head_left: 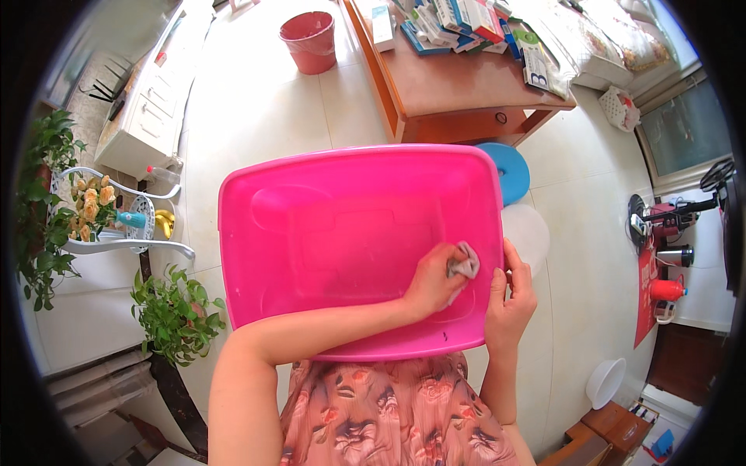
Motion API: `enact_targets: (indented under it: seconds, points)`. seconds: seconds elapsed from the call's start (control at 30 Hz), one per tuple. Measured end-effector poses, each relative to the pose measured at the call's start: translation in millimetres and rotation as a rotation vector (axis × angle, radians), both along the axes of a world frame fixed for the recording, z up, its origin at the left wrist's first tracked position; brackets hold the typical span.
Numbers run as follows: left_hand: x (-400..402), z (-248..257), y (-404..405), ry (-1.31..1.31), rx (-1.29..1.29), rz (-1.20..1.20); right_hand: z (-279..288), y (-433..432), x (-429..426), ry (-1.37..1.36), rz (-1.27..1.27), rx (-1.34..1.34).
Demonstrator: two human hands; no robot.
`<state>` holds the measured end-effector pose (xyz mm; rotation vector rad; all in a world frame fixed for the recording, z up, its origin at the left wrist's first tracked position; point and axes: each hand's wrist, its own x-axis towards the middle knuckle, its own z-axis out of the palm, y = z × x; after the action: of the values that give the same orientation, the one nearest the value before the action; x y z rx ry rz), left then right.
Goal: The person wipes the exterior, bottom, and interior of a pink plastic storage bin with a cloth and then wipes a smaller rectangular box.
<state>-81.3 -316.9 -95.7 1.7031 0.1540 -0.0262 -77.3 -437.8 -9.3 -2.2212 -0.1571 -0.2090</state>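
A large pink plastic storage bin (373,244) lies in front of me with its inside facing up at the camera. My left hand (437,279) reaches across into the bin and holds a crumpled grey-white cloth (464,262) against the inner wall at the right. My right hand (512,297) grips the bin's right rim, thumb on the inner side and fingers outside. A small dark mark (445,336) shows on the bin's inner wall nearest to me.
Beyond the bin stands a wooden table (454,87) piled with medicine boxes (454,26). A blue round stool (510,173) and a whitish round object (527,236) are at the right. Potted plants (175,314) stand left, a red wastebasket (309,43) ahead, a white basin (606,382) lower right.
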Motion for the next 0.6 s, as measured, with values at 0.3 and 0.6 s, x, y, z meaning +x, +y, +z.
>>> enact_targets:
  seconds: [0.3,0.6]
  points:
    - [86.0,2.5,53.3,-0.635,0.387,0.042,-2.0,7.3,-3.1,0.003,-0.004,0.054]
    - [124.3,33.3,121.3,-1.402,1.382,-0.456,0.2,10.4,0.8,-0.017,0.039,0.029]
